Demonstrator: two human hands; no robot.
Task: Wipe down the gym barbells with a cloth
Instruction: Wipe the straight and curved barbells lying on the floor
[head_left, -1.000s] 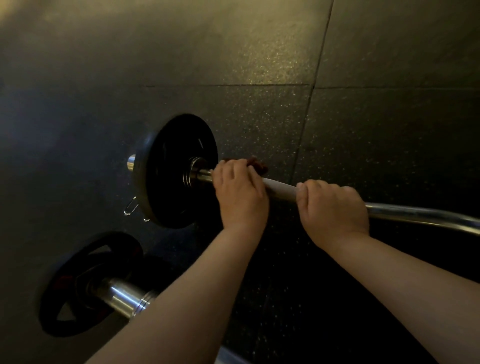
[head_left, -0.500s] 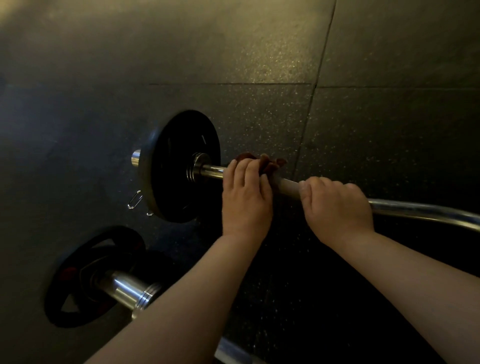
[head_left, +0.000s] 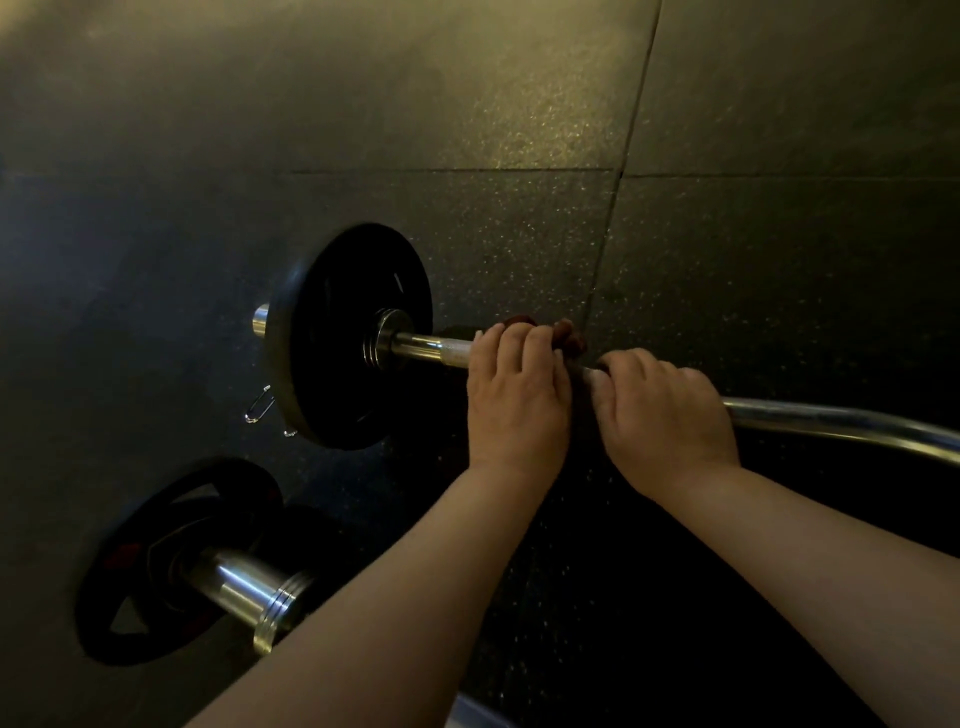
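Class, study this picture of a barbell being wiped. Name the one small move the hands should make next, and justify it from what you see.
Probably slide the right hand further right along the bar. The left hand, gripping the reddish cloth around the bar, sits close beside that hand, so the cloth has no room to wipe onward.

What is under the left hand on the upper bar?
A dark red cloth sticks out past the fingers of the left hand, against the bar. What lies beneath the palm is covered.
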